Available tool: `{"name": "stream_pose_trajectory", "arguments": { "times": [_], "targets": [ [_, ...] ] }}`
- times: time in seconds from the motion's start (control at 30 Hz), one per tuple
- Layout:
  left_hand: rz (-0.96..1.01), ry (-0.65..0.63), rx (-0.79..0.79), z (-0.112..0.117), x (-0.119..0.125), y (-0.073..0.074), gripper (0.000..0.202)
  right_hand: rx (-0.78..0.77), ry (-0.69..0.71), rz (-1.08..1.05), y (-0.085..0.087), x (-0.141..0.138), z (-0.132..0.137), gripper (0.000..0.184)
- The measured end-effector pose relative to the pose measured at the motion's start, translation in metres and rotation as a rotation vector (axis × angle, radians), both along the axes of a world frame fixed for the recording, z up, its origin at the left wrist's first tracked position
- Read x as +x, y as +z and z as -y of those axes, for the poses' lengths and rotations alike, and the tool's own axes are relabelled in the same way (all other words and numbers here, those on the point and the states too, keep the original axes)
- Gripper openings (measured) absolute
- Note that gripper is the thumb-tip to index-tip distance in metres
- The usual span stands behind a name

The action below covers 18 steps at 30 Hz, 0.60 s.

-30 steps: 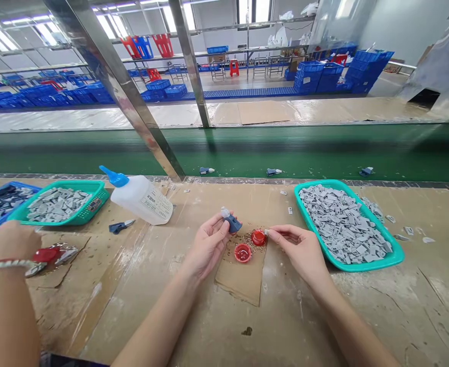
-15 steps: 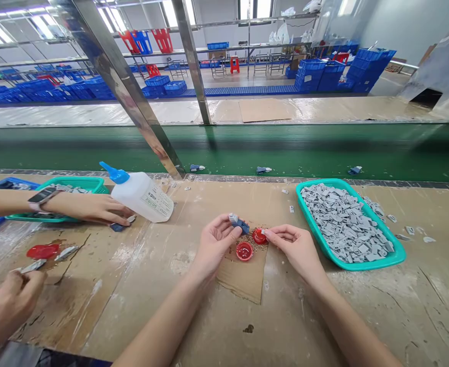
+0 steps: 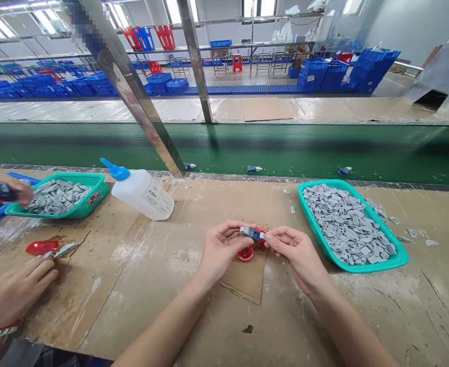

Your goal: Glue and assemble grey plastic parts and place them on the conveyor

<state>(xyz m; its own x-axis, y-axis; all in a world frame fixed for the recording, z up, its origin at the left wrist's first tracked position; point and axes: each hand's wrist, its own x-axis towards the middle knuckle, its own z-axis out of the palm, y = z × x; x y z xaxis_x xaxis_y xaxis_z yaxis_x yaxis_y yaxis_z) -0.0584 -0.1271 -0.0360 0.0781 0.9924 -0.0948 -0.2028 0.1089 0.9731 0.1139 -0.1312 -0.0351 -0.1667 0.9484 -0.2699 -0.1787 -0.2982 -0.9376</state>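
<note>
My left hand (image 3: 221, 248) and my right hand (image 3: 297, 253) together pinch a small blue-and-grey plastic part (image 3: 253, 234), held level above a square of brown cardboard (image 3: 247, 278). Just below the part lies a red plastic cap (image 3: 245, 253) holding a red substance. A second red cap (image 3: 262, 236) is mostly hidden behind the part and my fingers. Brown granules are scattered on the cardboard around the caps. Nearest my right hand is a teal tray (image 3: 316, 229) heaped with small grey pieces.
A co-worker's hands (image 3: 2, 189) work at the left, near a teal basket (image 3: 77, 210) of grey pieces and a white glue bottle (image 3: 142, 196) with a blue nozzle. Behind the bench run a green conveyor belt (image 3: 224, 148) and a steel post (image 3: 144, 102).
The part has turned from tilted in my left hand to level, and my right hand has closed on it. The co-worker's hand has moved to the left basket.
</note>
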Motion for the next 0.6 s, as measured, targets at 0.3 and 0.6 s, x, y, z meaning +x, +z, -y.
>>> {"name": "stream_pose_trajectory", "arguments": {
  "times": [0.3,0.6],
  "targets": [
    [-0.094,0.037,-0.012,0.006,0.009,-0.001,0.022,-0.048,0.104,0.036,-0.005,0.001,0.000,0.035],
    [-0.143,0.093,-0.026,0.008,0.020,0.005,0.021,-0.055,0.258,-0.079,0.002,0.012,-0.001,0.035]
  ]
}}
